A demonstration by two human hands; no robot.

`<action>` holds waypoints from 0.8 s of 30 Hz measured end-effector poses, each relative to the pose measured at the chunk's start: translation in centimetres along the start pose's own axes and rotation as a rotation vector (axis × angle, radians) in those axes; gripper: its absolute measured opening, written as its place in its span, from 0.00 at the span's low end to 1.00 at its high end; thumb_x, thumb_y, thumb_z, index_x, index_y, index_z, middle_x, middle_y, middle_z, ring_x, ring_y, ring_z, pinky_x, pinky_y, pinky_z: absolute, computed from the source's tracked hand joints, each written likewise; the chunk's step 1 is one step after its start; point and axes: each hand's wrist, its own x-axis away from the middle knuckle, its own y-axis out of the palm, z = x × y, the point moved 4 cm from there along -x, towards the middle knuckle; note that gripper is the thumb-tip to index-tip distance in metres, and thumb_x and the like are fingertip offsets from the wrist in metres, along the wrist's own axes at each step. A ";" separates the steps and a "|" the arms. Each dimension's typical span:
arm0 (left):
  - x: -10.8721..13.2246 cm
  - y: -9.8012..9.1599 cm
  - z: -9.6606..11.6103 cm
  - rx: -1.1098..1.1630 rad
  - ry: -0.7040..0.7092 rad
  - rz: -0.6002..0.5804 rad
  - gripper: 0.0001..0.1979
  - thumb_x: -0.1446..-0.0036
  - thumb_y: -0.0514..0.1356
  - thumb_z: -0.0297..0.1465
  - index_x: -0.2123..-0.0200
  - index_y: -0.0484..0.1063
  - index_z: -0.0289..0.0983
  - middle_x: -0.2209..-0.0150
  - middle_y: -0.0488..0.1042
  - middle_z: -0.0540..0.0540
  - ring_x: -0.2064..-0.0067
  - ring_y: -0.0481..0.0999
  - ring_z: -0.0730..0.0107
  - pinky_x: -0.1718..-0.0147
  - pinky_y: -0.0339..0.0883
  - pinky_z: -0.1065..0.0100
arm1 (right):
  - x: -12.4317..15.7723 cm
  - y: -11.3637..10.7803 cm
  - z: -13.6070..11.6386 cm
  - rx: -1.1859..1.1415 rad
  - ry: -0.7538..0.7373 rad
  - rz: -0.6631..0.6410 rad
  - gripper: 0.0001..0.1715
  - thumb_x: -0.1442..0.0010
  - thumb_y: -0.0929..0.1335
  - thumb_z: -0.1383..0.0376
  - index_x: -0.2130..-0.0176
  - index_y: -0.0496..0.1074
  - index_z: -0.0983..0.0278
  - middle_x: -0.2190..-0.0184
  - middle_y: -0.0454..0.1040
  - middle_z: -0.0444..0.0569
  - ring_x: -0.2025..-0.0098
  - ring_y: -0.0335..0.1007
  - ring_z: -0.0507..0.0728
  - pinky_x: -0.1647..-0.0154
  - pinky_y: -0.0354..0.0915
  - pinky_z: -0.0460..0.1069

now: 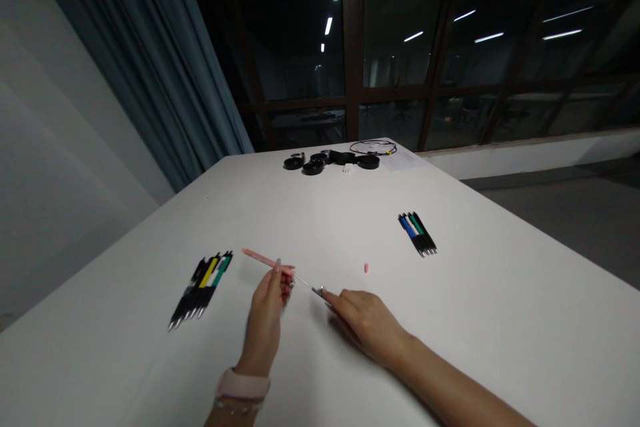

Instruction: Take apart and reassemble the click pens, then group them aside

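Left fingers [275, 275] closed on pink barrel [260, 257], lettering too small to read, right fingers [334, 301] pinching dark-ended rod [309, 286]

This looks like an office or some similar shared workroom: a large, plain white table [320, 210] carries pens [203, 290] in rows, paper [403, 162] and a looped cable. Beside it, a blue-grey curtain [165, 67] hangs by a wide framed window [300, 70], dark as at night. In the glass show long strip lights [490, 37] and dim shapes like desks and chairs, though whether reflected or beyond it I cannot tell.
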 end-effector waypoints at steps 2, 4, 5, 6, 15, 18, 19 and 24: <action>0.1 0.2 0.1 0.016 -0.018 -0.008 0.28 0.61 0.68 0.54 0.71 0.76 0.34 0.75 0.71 0.50 0.74 0.66 0.76 0.75 0.59 0.74 | 0.0 0.0 0.1 0.014 -0.003 -0.001 0.21 0.33 0.59 0.71 0.41 0.63 0.70 0.68 0.76 0.52 0.69 0.72 0.56 0.68 0.66 0.48; 0.3 0.4 0.2 0.031 -0.047 -0.005 0.27 0.62 0.69 0.54 0.71 0.76 0.34 0.75 0.71 0.51 0.75 0.66 0.77 0.76 0.58 0.74 | 0.1 0.1 0.1 0.021 -0.001 -0.008 0.21 0.33 0.59 0.71 0.41 0.63 0.69 0.67 0.76 0.52 0.69 0.72 0.56 0.67 0.66 0.48; 0.4 0.4 0.2 0.037 -0.059 -0.001 0.27 0.62 0.69 0.53 0.71 0.76 0.34 0.75 0.71 0.51 0.75 0.65 0.77 0.77 0.58 0.74 | 0.1 0.1 0.1 0.023 -0.001 -0.007 0.21 0.32 0.59 0.71 0.41 0.63 0.68 0.68 0.76 0.51 0.69 0.72 0.55 0.67 0.66 0.48; 0.4 0.4 0.2 0.043 -0.068 0.005 0.27 0.62 0.69 0.53 0.71 0.75 0.34 0.75 0.70 0.51 0.75 0.65 0.77 0.77 0.58 0.74 | 0.1 0.0 0.1 0.024 -0.002 -0.004 0.21 0.32 0.59 0.71 0.41 0.64 0.68 0.68 0.76 0.51 0.69 0.72 0.55 0.67 0.66 0.48; 0.4 0.3 0.0 0.063 -0.086 -0.003 0.26 0.63 0.70 0.52 0.72 0.74 0.35 0.75 0.70 0.52 0.75 0.65 0.78 0.77 0.57 0.75 | 0.0 0.1 0.0 0.000 0.006 -0.009 0.21 0.32 0.58 0.71 0.42 0.66 0.69 0.68 0.76 0.52 0.69 0.71 0.55 0.67 0.66 0.48; 0.2 0.3 -0.3 0.020 -0.068 -0.030 0.28 0.62 0.68 0.54 0.71 0.76 0.34 0.75 0.70 0.51 0.76 0.64 0.78 0.77 0.57 0.74 | -0.1 -0.3 0.5 -0.104 0.073 0.043 0.20 0.33 0.58 0.70 0.44 0.68 0.68 0.67 0.75 0.52 0.68 0.71 0.55 0.66 0.67 0.48; 0.2 0.3 -0.3 0.007 -0.058 -0.037 0.28 0.62 0.68 0.55 0.70 0.76 0.34 0.75 0.70 0.51 0.75 0.64 0.77 0.77 0.57 0.74 | -0.1 -0.4 0.8 -0.156 0.113 0.077 0.20 0.32 0.58 0.69 0.45 0.69 0.67 0.67 0.75 0.52 0.67 0.72 0.55 0.66 0.67 0.48; 1.1 1.2 -0.1 -0.091 -0.032 -0.140 0.28 0.60 0.67 0.55 0.68 0.79 0.34 0.74 0.71 0.49 0.74 0.64 0.75 0.76 0.57 0.73 | 0.0 -0.8 1.9 -0.473 0.324 0.260 0.15 0.32 0.60 0.63 0.54 0.75 0.63 0.67 0.73 0.50 0.64 0.71 0.55 0.59 0.67 0.49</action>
